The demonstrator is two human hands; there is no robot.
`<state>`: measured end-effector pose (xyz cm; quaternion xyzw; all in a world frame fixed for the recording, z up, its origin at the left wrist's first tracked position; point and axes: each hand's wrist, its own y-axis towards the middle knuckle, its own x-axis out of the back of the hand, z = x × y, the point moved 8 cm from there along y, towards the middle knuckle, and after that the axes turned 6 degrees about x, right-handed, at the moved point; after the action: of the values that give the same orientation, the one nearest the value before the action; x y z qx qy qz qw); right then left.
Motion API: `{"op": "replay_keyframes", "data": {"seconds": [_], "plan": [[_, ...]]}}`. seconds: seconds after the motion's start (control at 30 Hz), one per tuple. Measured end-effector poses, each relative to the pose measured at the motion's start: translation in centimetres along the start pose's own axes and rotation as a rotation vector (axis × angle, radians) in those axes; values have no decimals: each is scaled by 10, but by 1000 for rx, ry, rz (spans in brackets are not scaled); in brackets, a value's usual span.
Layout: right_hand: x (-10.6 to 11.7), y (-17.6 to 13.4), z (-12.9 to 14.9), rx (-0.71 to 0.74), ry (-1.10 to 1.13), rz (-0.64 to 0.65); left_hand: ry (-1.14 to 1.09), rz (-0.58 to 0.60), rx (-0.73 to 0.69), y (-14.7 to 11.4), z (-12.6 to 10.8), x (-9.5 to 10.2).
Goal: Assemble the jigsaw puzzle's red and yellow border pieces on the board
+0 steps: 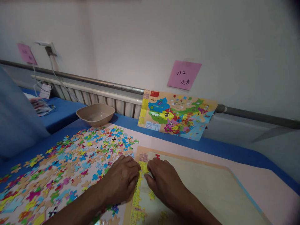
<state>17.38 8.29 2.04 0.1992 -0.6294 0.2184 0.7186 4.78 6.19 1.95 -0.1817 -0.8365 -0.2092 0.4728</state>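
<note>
My left hand (124, 176) is closed, its curled fingers resting at the left edge of a jigsaw puzzle board (199, 162). Just across from it, my right hand (164, 179) has its thumb and fingers drawn together over the board. Whatever lies in the fingers of either hand is hidden. Between the hands runs a strip of joined yellow puzzle pieces (136, 195) with printed text, along the board's left side. A red piece (157, 156) shows at the top edge behind my right hand. A few loose yellow pieces (152, 195) lie on the board's pale base.
Many loose colourful puzzle pieces (77, 162) spread left of the board. Behind them stands a beige plastic basin (96, 114). A printed map picture (177, 115) leans against the wall rail (103, 83). Pink notes (184, 74) are stuck on the wall. A blue curtain (17, 115) hangs left.
</note>
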Motion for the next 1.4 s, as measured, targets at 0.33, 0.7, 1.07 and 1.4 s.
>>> {"op": "replay_keyframes", "data": {"seconds": [0.33,0.7,1.07,1.4], "plan": [[-2,1,-4,-26,16,1,-16,-24,-15,-1,-1,1],[-1,1,0,28,64,6,-11,-10,-15,0,0,0],[-6,2,-2,32,86,12,-26,-26,-21,-1,1,0],[-5,4,3,95,84,30,-32,-31,-24,0,3,-1]]}}
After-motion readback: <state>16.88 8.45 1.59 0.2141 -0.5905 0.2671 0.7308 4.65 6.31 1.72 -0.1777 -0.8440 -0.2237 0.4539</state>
